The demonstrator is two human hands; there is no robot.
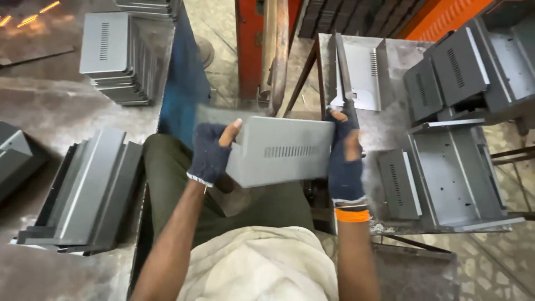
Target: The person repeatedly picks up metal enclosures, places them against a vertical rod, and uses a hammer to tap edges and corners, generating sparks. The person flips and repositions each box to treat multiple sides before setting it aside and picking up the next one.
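I hold a grey bent sheet-metal cover [278, 150] with a row of vent slots, level in front of my chest. My left hand [212, 153], in a dark fingerless glove, grips its left edge. My right hand [344, 159], also gloved and with an orange band at the wrist, grips its right edge. The cover hangs above my lap, just left of the metal worktable [390, 128].
More grey covers lie on the worktable: one open upright [362, 75], a small one [398, 184], a large tray-shaped one [457, 178]. Stacks of covers stand on the floor at left [89, 189] and upper left [114, 56]. A red machine post [251, 44] rises ahead.
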